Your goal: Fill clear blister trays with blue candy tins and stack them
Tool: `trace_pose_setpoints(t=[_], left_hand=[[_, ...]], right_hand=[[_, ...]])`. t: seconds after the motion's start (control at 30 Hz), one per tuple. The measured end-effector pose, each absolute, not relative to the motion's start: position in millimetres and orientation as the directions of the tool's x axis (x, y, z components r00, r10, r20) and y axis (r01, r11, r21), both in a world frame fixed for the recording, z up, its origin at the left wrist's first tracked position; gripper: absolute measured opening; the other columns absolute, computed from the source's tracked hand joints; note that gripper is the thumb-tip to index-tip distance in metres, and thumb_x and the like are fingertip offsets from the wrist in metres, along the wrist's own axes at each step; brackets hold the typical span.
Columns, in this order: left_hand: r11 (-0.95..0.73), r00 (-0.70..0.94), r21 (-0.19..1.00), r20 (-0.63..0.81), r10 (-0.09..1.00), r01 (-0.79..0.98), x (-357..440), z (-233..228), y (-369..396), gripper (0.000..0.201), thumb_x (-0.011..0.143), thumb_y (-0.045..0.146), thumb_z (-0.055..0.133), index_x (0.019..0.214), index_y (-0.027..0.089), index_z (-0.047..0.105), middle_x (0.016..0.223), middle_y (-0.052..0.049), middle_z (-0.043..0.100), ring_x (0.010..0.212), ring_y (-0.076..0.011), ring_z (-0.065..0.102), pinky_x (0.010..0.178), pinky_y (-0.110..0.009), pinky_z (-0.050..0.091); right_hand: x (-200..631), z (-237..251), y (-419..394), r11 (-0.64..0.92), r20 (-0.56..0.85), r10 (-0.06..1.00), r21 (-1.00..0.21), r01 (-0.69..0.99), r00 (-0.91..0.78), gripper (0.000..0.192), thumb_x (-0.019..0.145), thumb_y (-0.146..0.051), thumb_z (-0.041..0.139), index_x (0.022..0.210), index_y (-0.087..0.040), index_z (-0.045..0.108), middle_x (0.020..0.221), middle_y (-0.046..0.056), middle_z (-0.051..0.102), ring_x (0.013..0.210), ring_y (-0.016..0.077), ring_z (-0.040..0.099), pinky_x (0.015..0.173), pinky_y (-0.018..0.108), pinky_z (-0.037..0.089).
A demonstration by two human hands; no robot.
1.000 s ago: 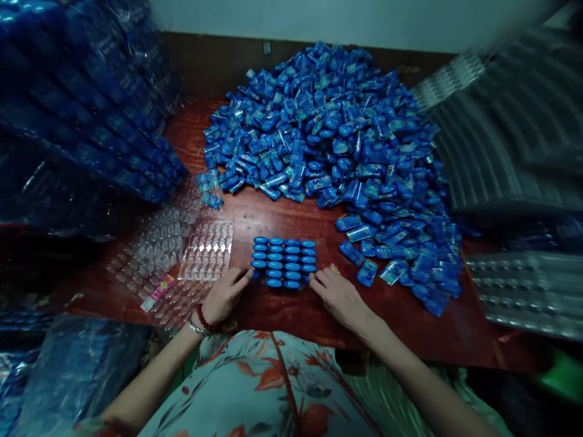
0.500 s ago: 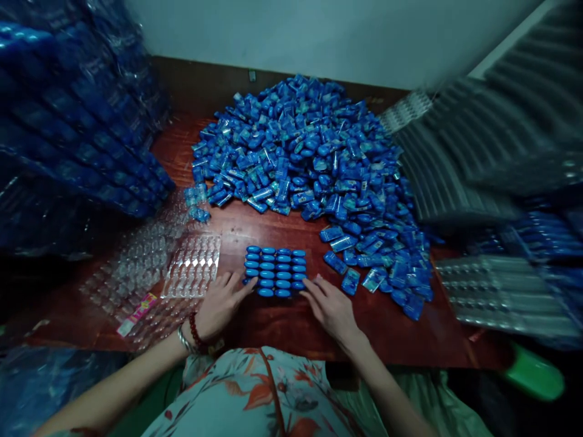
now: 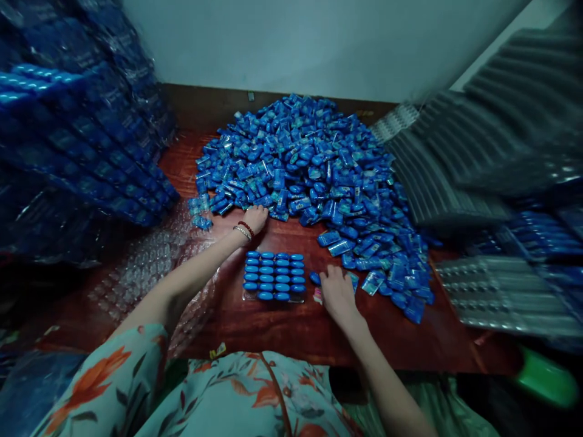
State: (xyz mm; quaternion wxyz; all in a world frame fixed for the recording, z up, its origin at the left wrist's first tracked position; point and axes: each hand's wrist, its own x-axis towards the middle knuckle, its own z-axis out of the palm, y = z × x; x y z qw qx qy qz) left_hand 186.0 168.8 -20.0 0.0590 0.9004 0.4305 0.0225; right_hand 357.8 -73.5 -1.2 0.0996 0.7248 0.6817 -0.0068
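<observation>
My left hand (image 3: 255, 220) reaches to the front edge of a large pile of small blue packets (image 3: 300, 158), its fingers bent down onto a packet there. My right hand (image 3: 337, 294) lies on the table right of the tray, fingers curled over a packet that is mostly hidden under them. One blue oval piece (image 3: 315, 278) shows at its fingertips. Between the hands sits a clear blister tray (image 3: 297, 298) with rows of glossy blue oval pieces (image 3: 274, 271); its front row has gaps at both ends.
Clear plastic blister sheets (image 3: 150, 261) lie on the left of the wooden table (image 3: 228, 328). Tall stacks of filled blue packs (image 3: 91, 139) stand at the left. Stacked empty trays (image 3: 464, 145) and more trays (image 3: 501, 291) stand at the right. A pink label (image 3: 317, 295) lies near my right hand.
My left hand has left the tray's left side and gone forward to the pile. My right hand has moved slightly right, off the tray onto the packets. The view has tilted up slightly.
</observation>
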Motion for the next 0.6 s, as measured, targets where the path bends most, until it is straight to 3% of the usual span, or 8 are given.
trace_pose_setpoints(t=[0.1,0.2,0.27,0.37,0.47,0.53,0.6], left_hand=[[-0.637,0.643,0.103,-0.042,0.764,0.764,182.1,-24.4,162.4,0.027,0.083,0.003,0.035,0.098,0.003,0.057,0.105,-0.022,0.054,0.095,-0.0246,0.053,0.079,-0.036,0.042],[-0.670,0.678,0.114,-0.056,0.733,0.733,166.4,-23.3,154.7,0.029,0.083,0.004,0.034,0.100,0.002,0.057,0.108,-0.023,0.053,0.098,-0.0259,0.053,0.082,-0.037,0.041],[-0.690,0.699,0.127,-0.054,0.713,0.713,150.0,-20.3,151.5,0.029,0.083,0.007,0.036,0.104,0.003,0.056,0.107,-0.021,0.054,0.100,-0.0262,0.052,0.085,-0.037,0.041],[-0.680,0.690,0.262,0.066,0.721,0.685,118.7,-15.3,149.5,0.035,0.083,0.015,0.042,0.117,0.010,0.051,0.111,-0.016,0.054,0.099,-0.0239,0.054,0.086,-0.036,0.043],[-0.537,0.568,0.578,0.148,0.810,0.615,85.3,-11.0,139.8,0.040,0.085,0.030,0.045,0.122,0.015,0.049,0.104,-0.010,0.059,0.087,-0.0198,0.058,0.080,-0.034,0.047],[-0.351,0.446,0.764,0.093,0.890,0.541,64.4,-7.1,122.0,0.048,0.083,0.039,0.049,0.123,0.014,0.047,0.097,-0.008,0.061,0.081,-0.0185,0.060,0.075,-0.033,0.050],[-0.176,0.327,0.878,0.024,0.945,0.444,45.8,-1.3,95.0,0.057,0.076,0.045,0.057,0.122,0.014,0.047,0.096,-0.007,0.061,0.084,-0.0191,0.061,0.073,-0.033,0.051]], right_hand=[[344.9,-4.0,-96.0,-0.077,-0.138,0.987,0.033,0.997,0.080,0.030,0.078,-0.009,0.052,0.107,-0.010,0.059,0.100,0.016,0.058,0.092,0.0273,0.055,0.072,0.038,0.046],[350.4,-15.5,-116.3,-0.188,-0.139,0.979,-0.301,0.935,0.152,0.033,0.081,-0.014,0.050,0.113,-0.012,0.055,0.095,0.011,0.058,0.082,0.0206,0.057,0.069,0.032,0.046],[359.1,-24.9,-125.3,-0.299,-0.212,0.953,-0.568,0.767,0.215,0.025,0.082,-0.023,0.051,0.105,-0.016,0.057,0.081,0.005,0.058,0.069,0.0160,0.055,0.062,0.028,0.046],[368.1,-37.1,-131.9,-0.433,-0.385,0.899,-0.850,0.301,0.208,0.036,0.077,-0.033,0.058,0.110,-0.021,0.051,0.067,-0.004,0.053,0.051,0.0101,0.049,0.047,0.022,0.041],[368.1,-42.9,-132.0,-0.467,-0.470,0.870,-0.883,-0.055,0.151,0.056,0.069,-0.041,0.065,0.117,-0.024,0.043,0.069,-0.005,0.056,0.048,0.0084,0.050,0.041,0.019,0.038],[365.9,-43.1,-131.0,-0.485,-0.497,0.853,-0.868,-0.110,0.159,0.058,0.064,-0.044,0.069,0.113,-0.023,0.044,0.067,-0.006,0.056,0.047,0.0095,0.053,0.040,0.019,0.038],[364.4,-41.8,-131.4,-0.496,-0.507,0.840,-0.862,-0.107,0.191,0.057,0.062,-0.047,0.070,0.107,-0.023,0.046,0.065,-0.006,0.057,0.047,0.0102,0.053,0.040,0.020,0.038]])
